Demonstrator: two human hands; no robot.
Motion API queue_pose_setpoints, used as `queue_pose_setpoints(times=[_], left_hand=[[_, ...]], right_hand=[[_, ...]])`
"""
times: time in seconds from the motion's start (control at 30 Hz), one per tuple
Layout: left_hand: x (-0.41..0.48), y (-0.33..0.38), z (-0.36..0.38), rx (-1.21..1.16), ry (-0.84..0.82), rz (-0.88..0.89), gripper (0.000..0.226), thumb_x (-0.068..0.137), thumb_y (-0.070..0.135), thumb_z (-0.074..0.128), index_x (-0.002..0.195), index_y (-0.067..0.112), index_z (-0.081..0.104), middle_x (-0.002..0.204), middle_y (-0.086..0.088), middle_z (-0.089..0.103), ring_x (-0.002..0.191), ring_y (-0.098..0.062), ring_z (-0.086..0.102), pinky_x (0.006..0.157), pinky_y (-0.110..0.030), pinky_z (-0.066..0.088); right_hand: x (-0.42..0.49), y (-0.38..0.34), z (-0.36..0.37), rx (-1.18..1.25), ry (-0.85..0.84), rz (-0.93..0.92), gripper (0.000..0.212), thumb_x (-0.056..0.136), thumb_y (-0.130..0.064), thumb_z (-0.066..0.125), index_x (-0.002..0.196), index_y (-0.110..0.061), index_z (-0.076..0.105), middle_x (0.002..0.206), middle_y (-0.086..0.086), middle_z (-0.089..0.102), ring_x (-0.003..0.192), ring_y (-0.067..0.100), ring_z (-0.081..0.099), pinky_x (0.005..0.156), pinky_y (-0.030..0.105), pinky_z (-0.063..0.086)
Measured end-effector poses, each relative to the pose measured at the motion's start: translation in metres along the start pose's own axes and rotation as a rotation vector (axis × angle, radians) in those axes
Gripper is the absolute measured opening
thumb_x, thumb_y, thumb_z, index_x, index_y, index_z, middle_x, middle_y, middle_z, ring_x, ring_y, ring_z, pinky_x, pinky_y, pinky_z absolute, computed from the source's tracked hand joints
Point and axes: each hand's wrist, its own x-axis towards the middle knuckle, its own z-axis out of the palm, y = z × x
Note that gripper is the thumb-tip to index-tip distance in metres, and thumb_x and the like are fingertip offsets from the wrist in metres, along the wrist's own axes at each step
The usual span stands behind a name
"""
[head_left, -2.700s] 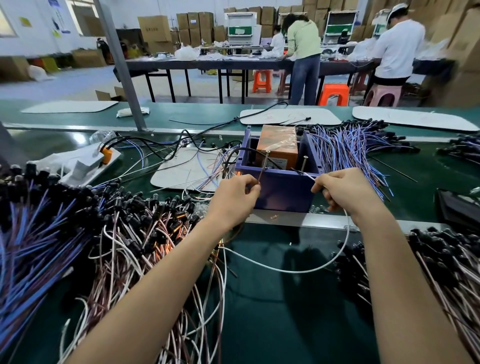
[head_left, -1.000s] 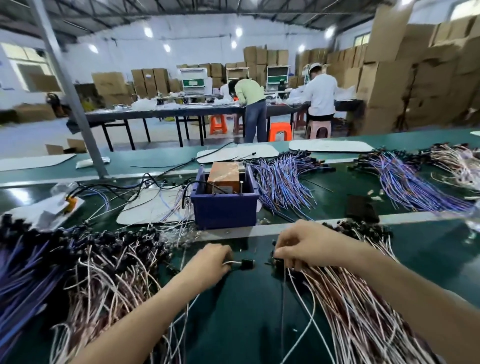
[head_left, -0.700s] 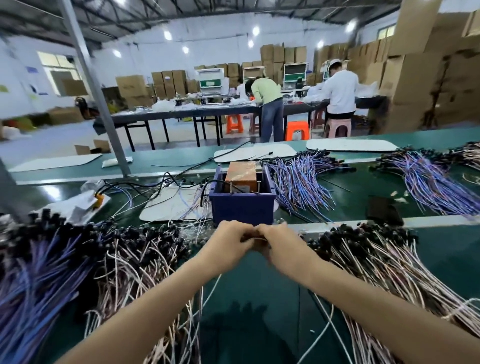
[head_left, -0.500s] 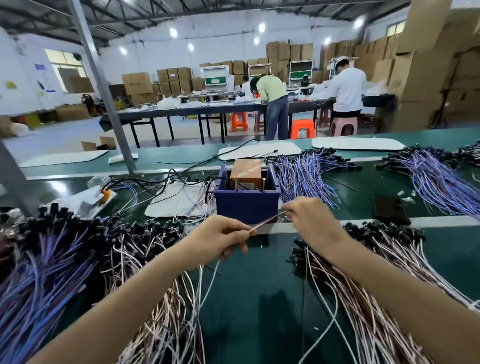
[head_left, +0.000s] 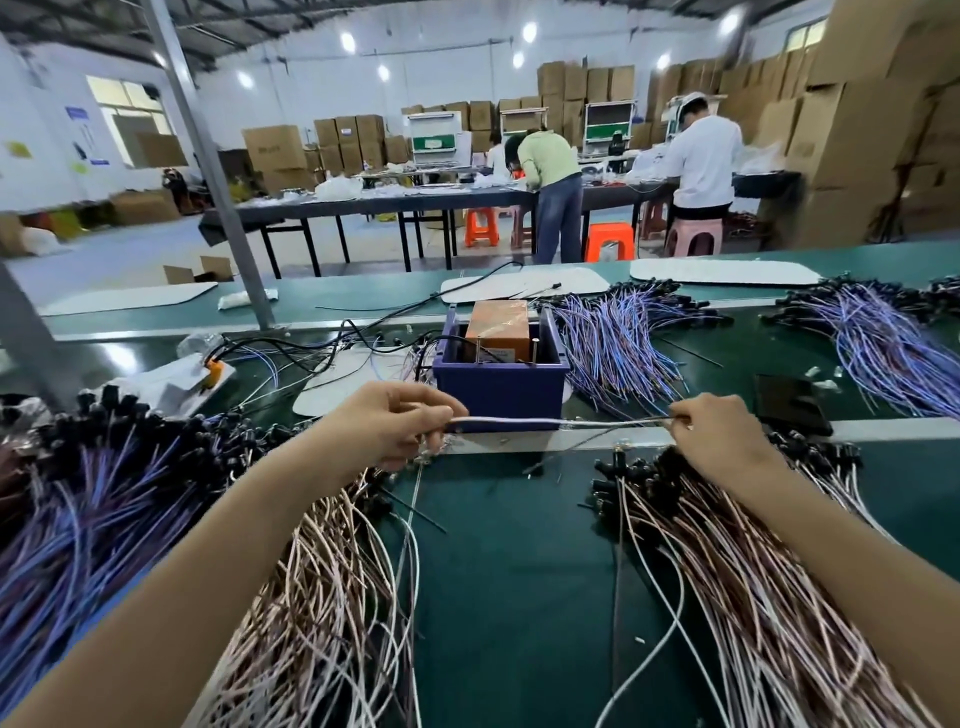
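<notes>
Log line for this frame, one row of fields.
left hand: pinches white wire | right hand: pinches same wire | wire: stretched straight before blue box

Two hands show, the left hand (head_left: 387, 423) and the right hand (head_left: 719, 441), with one white wire (head_left: 519, 420) between them. The tabletop (head_left: 519, 582) carries one blue bin (head_left: 498, 389), one orange box (head_left: 496, 330), three purple wire heaps (head_left: 618, 343) and two pink wire heaps (head_left: 753, 571).

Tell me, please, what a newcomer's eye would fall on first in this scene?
First, the two hands at the centre: the left hand and the right hand pinch a white wire stretched between them, just in front of the blue box. Next come the heaps of pinkish wires beside both forearms on the green table, and the purple wires fanned out behind the box.
</notes>
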Motion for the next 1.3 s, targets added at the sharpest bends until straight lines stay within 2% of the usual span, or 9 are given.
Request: queue_pose_setpoints(times=[0.07,0.2,0.33,0.43,0.67,0.87,1.0,1.1,1.3], left_hand=[[-0.002,0.002,-0.016,-0.151,-0.003,-0.026,0.021,0.086,0.015,0.06,0.105,0.011,0.069,0.065,-0.001,0.06,0.041,-0.005,0.037,0.036,-0.013,0.031],[-0.002,0.004,-0.04,-0.624,0.044,-0.032,0.022,0.082,0.01,0.053,0.095,0.009,0.071,0.071,-0.003,0.066,0.041,-0.002,0.043,0.035,-0.011,0.038],[0.002,-0.004,-0.047,-1.045,0.041,0.057,0.019,0.061,0.0,0.068,0.078,0.007,0.073,0.089,-0.01,0.073,0.047,-0.003,0.051,0.042,-0.011,0.046],[0.003,-0.013,-0.049,-1.073,0.051,0.113,0.025,0.061,0.0,0.066,0.082,0.01,0.076,0.099,-0.004,0.074,0.057,-0.003,0.059,0.05,-0.012,0.052],[0.007,-0.025,-0.053,-1.072,0.029,0.223,0.038,0.066,0.011,0.085,0.102,0.016,0.075,0.102,0.005,0.074,0.082,-0.007,0.07,0.07,-0.019,0.058],[0.019,-0.017,-0.055,-1.13,0.259,0.239,0.029,0.09,0.038,0.058,0.092,0.016,0.076,0.058,0.008,0.058,0.055,-0.002,0.051,0.059,-0.011,0.048],[0.029,-0.002,-0.042,-1.228,0.352,0.258,0.038,0.086,0.047,0.06,0.07,0.015,0.074,0.066,0.008,0.061,0.062,-0.004,0.052,0.062,-0.012,0.047],[0.04,0.009,-0.03,-1.194,0.42,0.252,0.038,0.09,0.047,0.056,0.072,0.019,0.075,0.086,0.001,0.073,0.077,-0.011,0.059,0.062,-0.018,0.052],[0.056,0.003,-0.019,-1.08,0.067,0.256,0.033,0.088,0.043,0.047,0.069,0.02,0.062,0.06,0.01,0.057,0.044,0.001,0.047,0.04,-0.01,0.038]], right_hand=[[0.0,0.006,-0.003,0.06,-0.014,0.014,0.023,0.093,-0.022,0.06,0.104,-0.007,0.073,0.099,0.016,0.071,0.092,0.033,0.064,0.079,0.034,0.047],[-0.006,-0.001,-0.008,0.107,-0.024,-0.026,0.044,0.081,-0.054,0.067,0.071,-0.012,0.063,0.06,0.0,0.058,0.052,0.012,0.053,0.045,0.019,0.032],[-0.009,-0.012,-0.01,0.111,0.007,-0.096,0.072,0.064,-0.083,0.046,0.052,-0.013,0.035,0.047,0.001,0.043,0.044,0.016,0.042,0.045,0.027,0.029],[-0.008,-0.013,-0.009,0.127,-0.049,-0.122,0.073,0.064,-0.087,0.034,0.051,-0.016,0.03,0.046,0.001,0.037,0.044,0.018,0.037,0.046,0.031,0.03],[0.004,0.004,-0.007,0.226,-0.133,-0.238,0.058,0.069,-0.069,0.05,0.049,-0.015,0.045,0.049,-0.004,0.045,0.049,0.011,0.042,0.051,0.019,0.032],[0.001,0.002,-0.019,0.803,-0.356,-0.053,0.014,0.082,-0.033,0.069,0.077,-0.024,0.078,0.077,-0.001,0.074,0.051,0.007,0.056,0.046,0.016,0.038],[0.001,-0.003,-0.021,1.187,-0.523,0.226,0.022,0.074,-0.026,0.067,0.087,-0.012,0.077,0.091,0.006,0.075,0.042,0.009,0.052,0.032,0.014,0.033],[-0.002,-0.01,-0.02,1.139,-0.614,0.293,0.019,0.082,-0.015,0.065,0.097,-0.007,0.073,0.094,0.01,0.075,0.044,0.009,0.055,0.033,0.015,0.036],[-0.003,-0.05,-0.016,1.181,-1.016,0.314,0.044,0.073,-0.019,0.068,0.115,-0.004,0.067,0.092,0.011,0.071,0.07,0.024,0.07,0.046,0.021,0.053]])
